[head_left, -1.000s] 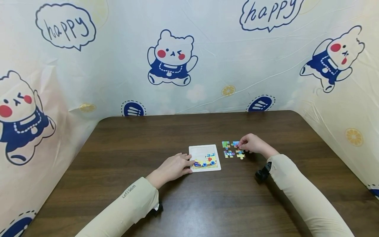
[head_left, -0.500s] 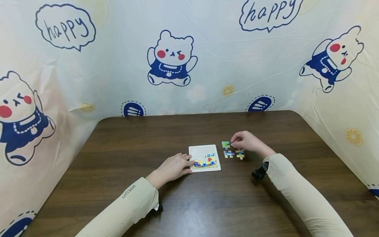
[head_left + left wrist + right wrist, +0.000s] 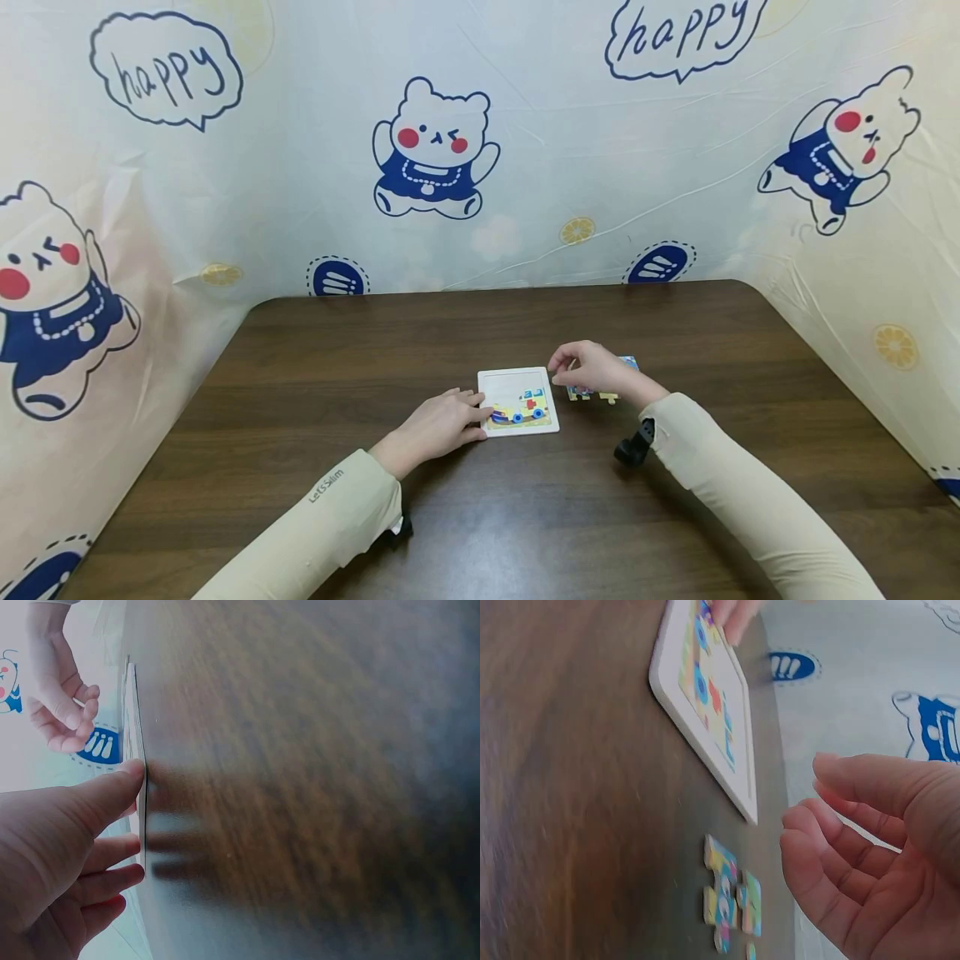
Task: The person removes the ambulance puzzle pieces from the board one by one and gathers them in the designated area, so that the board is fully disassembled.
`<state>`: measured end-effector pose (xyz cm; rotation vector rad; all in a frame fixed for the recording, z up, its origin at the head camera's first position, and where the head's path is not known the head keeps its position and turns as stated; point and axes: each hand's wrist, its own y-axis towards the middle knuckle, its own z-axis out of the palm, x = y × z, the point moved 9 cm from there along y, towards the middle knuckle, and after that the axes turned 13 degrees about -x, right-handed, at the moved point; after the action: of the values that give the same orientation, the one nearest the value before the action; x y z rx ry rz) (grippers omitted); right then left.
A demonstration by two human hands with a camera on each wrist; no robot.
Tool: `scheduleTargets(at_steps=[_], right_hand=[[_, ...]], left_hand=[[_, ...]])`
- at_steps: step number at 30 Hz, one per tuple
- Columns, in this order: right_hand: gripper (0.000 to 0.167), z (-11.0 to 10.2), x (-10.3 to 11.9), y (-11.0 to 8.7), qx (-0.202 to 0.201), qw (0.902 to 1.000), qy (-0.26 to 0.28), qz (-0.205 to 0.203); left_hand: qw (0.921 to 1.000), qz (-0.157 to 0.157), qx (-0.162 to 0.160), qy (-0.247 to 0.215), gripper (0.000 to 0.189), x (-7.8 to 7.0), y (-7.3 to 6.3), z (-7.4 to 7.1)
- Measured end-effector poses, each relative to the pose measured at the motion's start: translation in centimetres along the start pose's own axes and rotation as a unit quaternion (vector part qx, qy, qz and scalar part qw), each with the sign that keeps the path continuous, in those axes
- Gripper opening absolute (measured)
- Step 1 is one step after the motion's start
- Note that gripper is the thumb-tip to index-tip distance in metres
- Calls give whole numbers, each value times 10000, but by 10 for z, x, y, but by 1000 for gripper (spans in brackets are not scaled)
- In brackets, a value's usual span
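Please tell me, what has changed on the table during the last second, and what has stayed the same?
The right hand moved left from the loose puzzle pieces toward the puzzle tray, and now hovers above the pieces with its fingers relaxed. Whether it carries a piece cannot be told. The left hand stayed resting on the tray's left edge; the tray did not move.

One white puzzle tray [image 3: 518,372] lies on the one dark wooden surface [image 3: 375,350]. Two hands are out: the left hand [image 3: 438,425] and the right hand [image 3: 588,368]. Beside the tray, at least three loose puzzle pieces [image 3: 600,395] show; the right hand hides any others.
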<state>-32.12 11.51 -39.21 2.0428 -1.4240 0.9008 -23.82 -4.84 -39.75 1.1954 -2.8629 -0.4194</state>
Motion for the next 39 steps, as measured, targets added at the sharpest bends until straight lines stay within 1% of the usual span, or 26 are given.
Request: scheduleTargets(at_steps=[8, 14, 20, 29, 35, 39], right_hand=[[19, 26, 14, -3, 432, 9985, -43, -336], [23, 39, 16, -4, 595, 9972, -103, -450], [26, 44, 16, -4, 657, 9964, -296, -443], [31, 48, 11, -3, 701, 9952, -619, -299], [32, 49, 12, -3, 694, 9931, -858, -388], [31, 48, 12, -2, 647, 9932, -895, -373]], left_hand=[[10000, -32, -4, -66, 38, 1, 0, 0], [10000, -36, -19, -90, 38, 1, 0, 0], [10000, -58, 6, -64, 38, 1, 0, 0], [9999, -82, -17, -93, 37, 1, 0, -1], [9999, -98, 18, -126, 37, 1, 1, 0], [9999, -103, 53, -106, 37, 2, 1, 1]])
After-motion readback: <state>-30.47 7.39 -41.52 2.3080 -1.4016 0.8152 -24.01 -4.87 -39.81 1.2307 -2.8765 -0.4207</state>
